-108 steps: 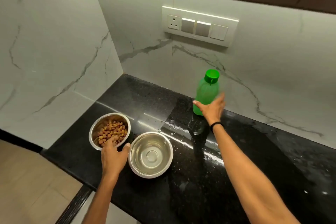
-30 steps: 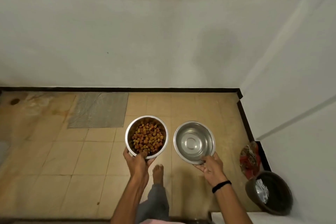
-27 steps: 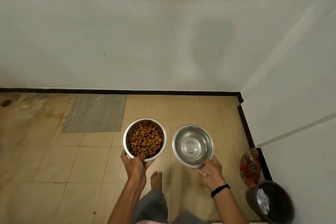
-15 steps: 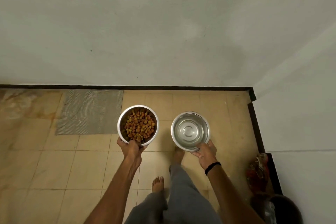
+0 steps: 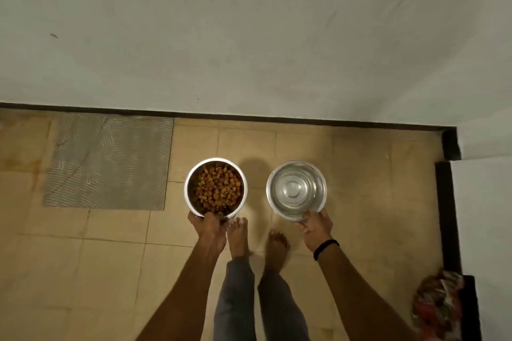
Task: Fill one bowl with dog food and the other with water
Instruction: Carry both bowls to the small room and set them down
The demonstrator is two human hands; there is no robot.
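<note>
The person has stepped closer to the wall (image 5: 249, 36), left hand (image 5: 209, 230) gripping the kibble bowl (image 5: 215, 188), right hand (image 5: 315, 225) gripping the water bowl (image 5: 296, 190), so both seem filled, only setting down remains.

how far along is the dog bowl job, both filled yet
Filling looks done: the left bowl holds kibble, and the right bowl shows what looks like clear water. In hand: the left hand and right hand each keep a grip on a bowl's near rim, above the tiled floor. Left: probably just setting both down by the wall.
</note>
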